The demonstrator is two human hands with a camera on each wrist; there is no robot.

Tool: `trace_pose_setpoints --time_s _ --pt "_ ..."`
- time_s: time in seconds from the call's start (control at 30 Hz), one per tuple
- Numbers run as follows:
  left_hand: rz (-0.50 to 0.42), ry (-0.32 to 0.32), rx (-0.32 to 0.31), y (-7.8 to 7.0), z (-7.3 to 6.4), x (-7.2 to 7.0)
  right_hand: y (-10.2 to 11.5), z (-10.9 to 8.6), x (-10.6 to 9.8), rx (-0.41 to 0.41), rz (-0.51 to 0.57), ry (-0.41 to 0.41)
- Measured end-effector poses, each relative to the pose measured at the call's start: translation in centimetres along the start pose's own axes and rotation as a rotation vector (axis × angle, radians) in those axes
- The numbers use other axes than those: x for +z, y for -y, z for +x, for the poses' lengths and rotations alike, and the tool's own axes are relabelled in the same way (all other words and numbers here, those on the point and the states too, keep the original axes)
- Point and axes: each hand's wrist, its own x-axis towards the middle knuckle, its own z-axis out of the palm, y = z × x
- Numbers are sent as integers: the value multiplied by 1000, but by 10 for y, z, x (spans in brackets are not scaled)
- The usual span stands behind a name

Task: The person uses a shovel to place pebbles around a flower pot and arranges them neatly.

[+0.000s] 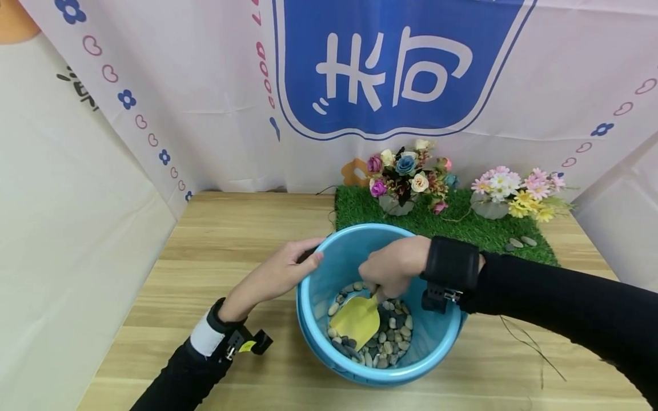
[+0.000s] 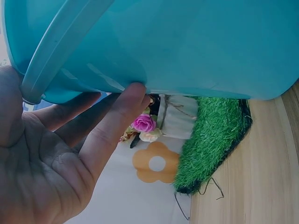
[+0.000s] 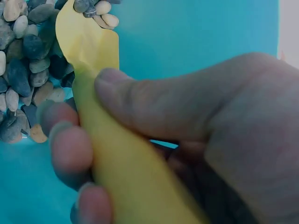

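Note:
A blue bucket (image 1: 315, 342) stands on the wooden table with grey, black and cream pebbles (image 1: 393, 337) on its bottom. My left hand (image 1: 280, 271) holds the bucket's left rim, thumb on the rim and fingers (image 2: 110, 126) against the outer wall. Inside the bucket, my right hand (image 1: 393, 265) grips the handle of a yellow toy shovel (image 1: 357, 321). Its thumb lies along the handle in the right wrist view, with the other fingers curled round the far side. The shovel's blade is down among the pebbles, and a few pebbles (image 3: 105, 14) show at its tip.
Behind the bucket lies a green turf mat (image 1: 354, 208) bearing a pot of mixed roses (image 1: 406, 177) and a pot of pink, white and yellow flowers (image 1: 514, 191). Loose pebbles (image 1: 520, 242) rest on the mat's right part. A printed cloth (image 1: 221, 114) hangs at the back.

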Motion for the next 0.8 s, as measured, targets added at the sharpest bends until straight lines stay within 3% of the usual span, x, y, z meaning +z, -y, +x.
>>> trace_pose_setpoints --time_s 0.2,0.37,0.6,0.8 --pt "4 1 2 1 0 0 26 -31 -22 -15 64 16" --pt "-2 -1 -1 1 0 -1 29 -42 -27 -30 108 26" --pt "4 -7 0 0 0 0 19 -41 -24 -72 113 16" --pt "3 -10 -7 -1 0 0 -2 -27 -14 -82 94 15"
